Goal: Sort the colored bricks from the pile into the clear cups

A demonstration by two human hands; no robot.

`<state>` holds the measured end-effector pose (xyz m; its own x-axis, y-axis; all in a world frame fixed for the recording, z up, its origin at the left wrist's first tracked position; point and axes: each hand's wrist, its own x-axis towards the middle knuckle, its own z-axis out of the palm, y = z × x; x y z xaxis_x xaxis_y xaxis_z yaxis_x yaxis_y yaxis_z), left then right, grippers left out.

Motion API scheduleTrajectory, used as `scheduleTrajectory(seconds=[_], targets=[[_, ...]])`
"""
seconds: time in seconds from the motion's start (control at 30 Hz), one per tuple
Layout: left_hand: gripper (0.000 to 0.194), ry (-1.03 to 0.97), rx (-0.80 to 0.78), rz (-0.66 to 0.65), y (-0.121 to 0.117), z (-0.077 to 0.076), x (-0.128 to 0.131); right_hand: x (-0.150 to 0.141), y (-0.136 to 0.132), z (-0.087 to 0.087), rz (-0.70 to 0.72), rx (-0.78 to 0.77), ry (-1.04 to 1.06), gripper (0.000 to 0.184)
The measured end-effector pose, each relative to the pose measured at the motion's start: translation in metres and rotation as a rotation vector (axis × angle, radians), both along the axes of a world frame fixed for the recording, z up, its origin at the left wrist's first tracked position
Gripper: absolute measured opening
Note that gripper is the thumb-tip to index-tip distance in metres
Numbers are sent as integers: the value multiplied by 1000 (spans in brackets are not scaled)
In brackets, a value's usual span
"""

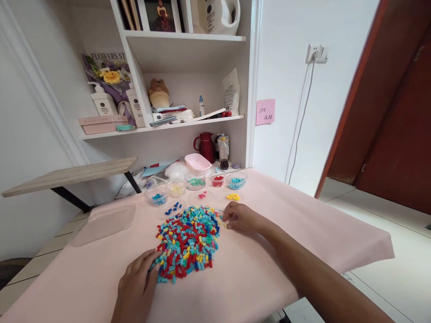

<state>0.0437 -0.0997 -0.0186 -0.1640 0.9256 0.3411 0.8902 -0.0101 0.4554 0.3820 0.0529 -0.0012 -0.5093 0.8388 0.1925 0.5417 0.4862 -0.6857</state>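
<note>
A heap of small plastic building bricks [190,242] in red, light blue, yellow, green and dark blue lies on the pink-covered table. At the heap's lower left edge rests my left hand [138,278], thumb and fingers apart, its fingertips touching the bricks. My right hand [240,217] is at the upper right edge, fingers curled together in a pinch. What is between those fingertips is hidden. A few pale yellow bricks [225,225] lie right beside them. Behind the heap, clear lids or shallow dishes hold dark blue bricks [173,208], pink bricks [202,195] and yellow bricks [233,197].
Farther back stand clear tubs with blue bricks [158,198], green bricks [196,182], red bricks [217,180] and light blue bricks [236,182]. A clear plastic tray [104,224] lies at left. A pink basin [198,162], red jug [206,147] and bottle [223,153] stand behind.
</note>
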Motion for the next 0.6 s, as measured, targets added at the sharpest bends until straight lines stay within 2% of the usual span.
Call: scheduleTrajectory(seconds=[0.4,0.6], targets=[[42,-6,1,0,-5,1,4,-1,0,0,97,39,18,16],[40,7,-9,6,-4,4,5,-2,0,0,70,25,34,8]])
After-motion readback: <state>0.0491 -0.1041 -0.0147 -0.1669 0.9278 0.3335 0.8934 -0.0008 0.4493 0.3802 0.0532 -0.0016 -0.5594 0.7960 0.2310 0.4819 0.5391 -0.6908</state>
